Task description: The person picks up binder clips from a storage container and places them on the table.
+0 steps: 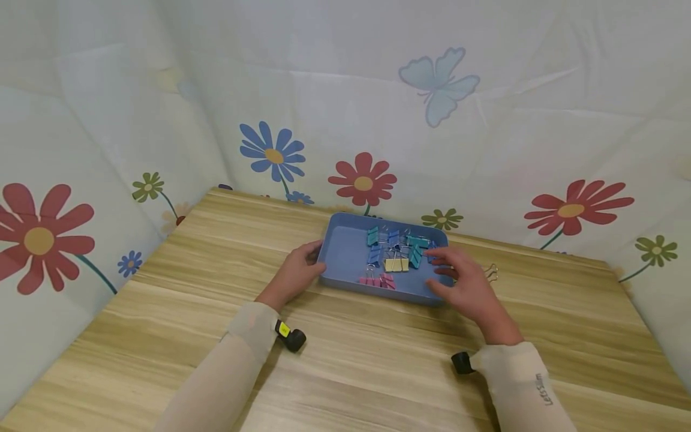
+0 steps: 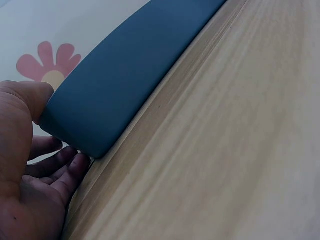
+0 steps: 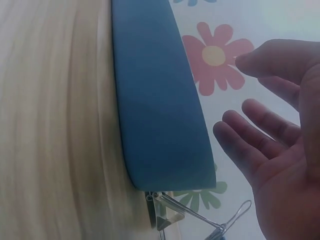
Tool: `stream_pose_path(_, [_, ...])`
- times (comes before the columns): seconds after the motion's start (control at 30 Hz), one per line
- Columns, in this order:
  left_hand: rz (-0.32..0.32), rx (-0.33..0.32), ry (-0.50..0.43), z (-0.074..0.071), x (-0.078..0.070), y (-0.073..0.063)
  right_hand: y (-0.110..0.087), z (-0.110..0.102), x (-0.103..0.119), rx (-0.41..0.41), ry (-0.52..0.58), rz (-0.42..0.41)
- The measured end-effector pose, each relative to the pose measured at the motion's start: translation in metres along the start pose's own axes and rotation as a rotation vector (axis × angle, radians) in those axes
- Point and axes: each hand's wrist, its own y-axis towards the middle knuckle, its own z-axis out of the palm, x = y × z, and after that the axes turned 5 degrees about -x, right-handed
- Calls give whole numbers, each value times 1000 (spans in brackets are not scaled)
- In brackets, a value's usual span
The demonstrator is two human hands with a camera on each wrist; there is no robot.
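Observation:
A shallow blue tray [image 1: 345, 255] sits on the table, holding several binder clips in its middle and right part. Among them are a yellow binder clip [image 1: 396, 265], pink binder clips [image 1: 370, 281], teal ones [image 1: 415, 257] and blue ones [image 1: 375, 257]. My left hand [image 1: 296, 273] grips the tray's left end, thumb at the rim and fingers low against the end wall [image 2: 95, 125]. Over the tray's right end hovers my right hand [image 1: 466, 287], its fingers loosely bent and spread, with nothing between thumb and fingers in the right wrist view.
Outside the tray's right end lie binder clips, their wire handles [image 1: 492, 273] showing past my right hand; one metal clip [image 3: 167, 215] is right by the tray wall. Wood-grain table [image 1: 367, 360] extends all around. A flower-printed curtain [image 1: 324, 90] hangs behind the table's back edge.

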Motion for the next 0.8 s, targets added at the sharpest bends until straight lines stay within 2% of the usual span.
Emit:
stream_pose_path(0.4, [-2, 2, -2, 0, -1, -1, 1, 9, 0, 40, 36, -51])
stream_pose_path(0.8, [1, -2, -4, 1, -2, -1, 0, 19, 3, 40, 14, -108])
